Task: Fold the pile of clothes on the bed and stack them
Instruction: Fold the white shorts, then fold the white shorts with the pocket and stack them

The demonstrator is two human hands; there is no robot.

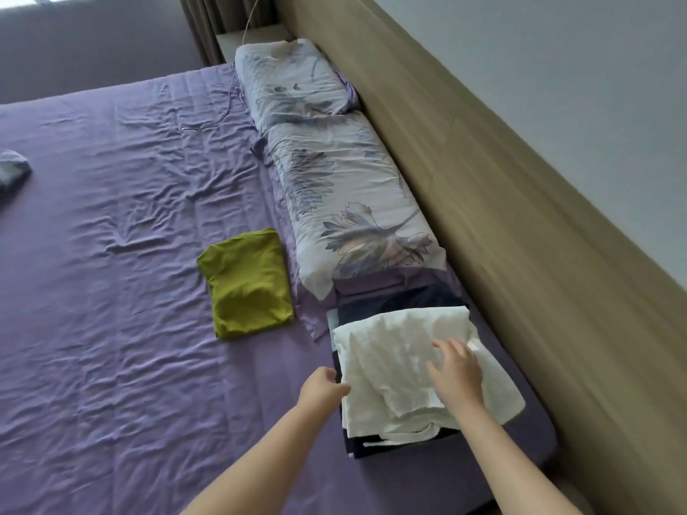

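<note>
While the right hand (455, 369) presses flat on the white garment (401, 351), the left hand's (322, 386) grip pinches its edge.

single view, head-mounted, wide-angle. it looks forward and steeply down from the near edge of the bed (111, 254), tilted so the headboard (483, 202) runs diagonally down the right side. nearest to the lens are the forearms and hands. the far side of the bed, the pillows (334, 172) and a curtain (215, 24) fill the upper frame.
</note>
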